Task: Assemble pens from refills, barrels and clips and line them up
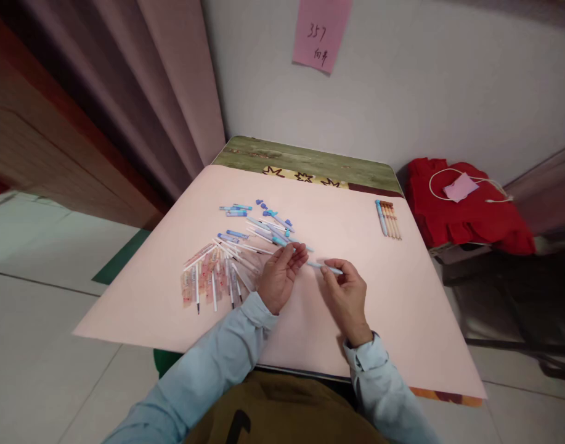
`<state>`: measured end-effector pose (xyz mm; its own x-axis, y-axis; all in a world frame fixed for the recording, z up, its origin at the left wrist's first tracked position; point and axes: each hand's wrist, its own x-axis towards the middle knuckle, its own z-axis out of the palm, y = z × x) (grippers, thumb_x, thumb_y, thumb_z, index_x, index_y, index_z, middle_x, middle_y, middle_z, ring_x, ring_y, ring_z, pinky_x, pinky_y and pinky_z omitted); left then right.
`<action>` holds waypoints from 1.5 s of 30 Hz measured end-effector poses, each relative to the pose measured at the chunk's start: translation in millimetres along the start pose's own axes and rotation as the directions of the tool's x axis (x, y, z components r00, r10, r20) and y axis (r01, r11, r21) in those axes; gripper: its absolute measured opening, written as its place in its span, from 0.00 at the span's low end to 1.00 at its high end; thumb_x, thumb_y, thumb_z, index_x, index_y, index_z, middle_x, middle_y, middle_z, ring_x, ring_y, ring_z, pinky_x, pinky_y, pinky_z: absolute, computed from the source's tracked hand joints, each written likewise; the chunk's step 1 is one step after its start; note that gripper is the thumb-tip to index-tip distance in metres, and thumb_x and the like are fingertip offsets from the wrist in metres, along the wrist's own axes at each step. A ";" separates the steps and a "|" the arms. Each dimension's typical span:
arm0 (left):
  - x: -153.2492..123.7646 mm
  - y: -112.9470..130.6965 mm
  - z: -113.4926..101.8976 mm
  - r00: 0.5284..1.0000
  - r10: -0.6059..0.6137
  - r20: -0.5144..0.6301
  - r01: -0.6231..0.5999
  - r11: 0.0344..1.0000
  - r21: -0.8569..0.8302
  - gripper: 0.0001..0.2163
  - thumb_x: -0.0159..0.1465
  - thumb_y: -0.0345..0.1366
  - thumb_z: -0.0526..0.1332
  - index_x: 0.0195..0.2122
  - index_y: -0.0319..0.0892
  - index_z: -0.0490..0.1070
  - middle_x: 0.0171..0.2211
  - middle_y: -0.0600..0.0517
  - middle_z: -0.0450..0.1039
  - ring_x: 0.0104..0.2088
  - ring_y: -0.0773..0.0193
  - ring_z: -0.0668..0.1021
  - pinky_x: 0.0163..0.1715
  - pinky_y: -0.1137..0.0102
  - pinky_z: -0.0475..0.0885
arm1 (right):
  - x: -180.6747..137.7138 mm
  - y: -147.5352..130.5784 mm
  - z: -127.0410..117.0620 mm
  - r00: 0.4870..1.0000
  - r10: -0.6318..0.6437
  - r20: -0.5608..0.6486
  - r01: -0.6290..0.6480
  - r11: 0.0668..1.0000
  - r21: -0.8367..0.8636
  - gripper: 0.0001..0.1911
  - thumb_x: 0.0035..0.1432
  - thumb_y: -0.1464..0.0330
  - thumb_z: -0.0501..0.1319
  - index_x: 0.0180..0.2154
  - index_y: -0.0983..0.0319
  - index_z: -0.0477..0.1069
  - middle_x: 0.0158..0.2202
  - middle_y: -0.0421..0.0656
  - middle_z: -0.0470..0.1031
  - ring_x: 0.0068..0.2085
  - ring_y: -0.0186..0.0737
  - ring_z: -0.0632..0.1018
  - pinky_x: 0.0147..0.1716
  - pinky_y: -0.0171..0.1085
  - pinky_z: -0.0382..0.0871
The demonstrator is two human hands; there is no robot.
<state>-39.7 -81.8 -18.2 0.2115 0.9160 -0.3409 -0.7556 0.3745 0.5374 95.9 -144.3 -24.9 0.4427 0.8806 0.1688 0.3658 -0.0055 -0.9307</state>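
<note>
Pale blue pen barrel: the slim rod (315,264) is between the two hands, above the table cover; its long axis runs from the right fingers toward about 9:30, its free end just beside the left fingertips.
Right hand: nearest, thumb and fingers (345,288) pinched on the barrel's 3 o'clock end.
Left hand: fingers curled (283,271), palm partly turned up; whether they grip anything, I cannot tell.
Blue caps: small, rounded, plastic-looking (269,213), at 11 o'clock from the left hand.
White refills: thin, straight, some dark-tipped (214,290), fanned out toward 9 o'clock.
Clear barrels: see-through, pinkish printed tubes (186,288), heaped among the refills at 9 o'clock.
Pen row: one blue and several brown-topped slender pens (388,220), side by side, at 1 o'clock from the right hand.
Table cover: smooth, pale pink sheet (402,320) beneath everything.
</note>
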 end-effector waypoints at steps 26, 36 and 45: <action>5.8 -2.5 -10.8 0.895 0.310 0.320 -0.431 0.421 0.798 0.10 0.64 0.41 0.61 0.41 0.42 0.76 0.34 0.52 0.76 0.35 0.64 0.75 0.38 0.71 0.69 | 3.5 -3.3 -3.2 0.989 -0.143 -0.044 0.132 0.974 -0.181 0.07 0.56 0.69 0.59 0.38 0.60 0.74 0.37 0.41 0.75 0.30 0.34 0.74 0.28 0.33 0.68; 3.2 3.5 -0.1 0.943 0.309 0.121 -0.324 0.777 0.540 0.13 0.62 0.42 0.64 0.42 0.41 0.69 0.35 0.48 0.79 0.31 0.65 0.79 0.37 0.67 0.75 | 7.7 5.4 -4.2 0.990 0.090 -0.109 -0.098 0.993 -0.068 0.14 0.58 0.59 0.61 0.41 0.60 0.72 0.28 0.38 0.75 0.27 0.35 0.73 0.29 0.34 0.66; 4.9 18.8 7.6 1.000 0.024 0.010 -0.025 0.999 0.021 0.06 0.62 0.35 0.65 0.34 0.39 0.72 0.34 0.50 0.79 0.32 0.69 0.79 0.36 0.73 0.76 | 10.9 10.8 -6.7 0.992 -0.108 -0.071 0.061 0.878 -0.475 0.08 0.58 0.62 0.60 0.34 0.58 0.76 0.32 0.41 0.77 0.34 0.42 0.73 0.37 0.39 0.61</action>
<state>-48.2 -69.2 -3.9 0.1993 0.9263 -0.3199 -0.7471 0.3549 0.5620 110.2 -138.0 -31.0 0.4578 0.8400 0.2910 0.7373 -0.1758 -0.6523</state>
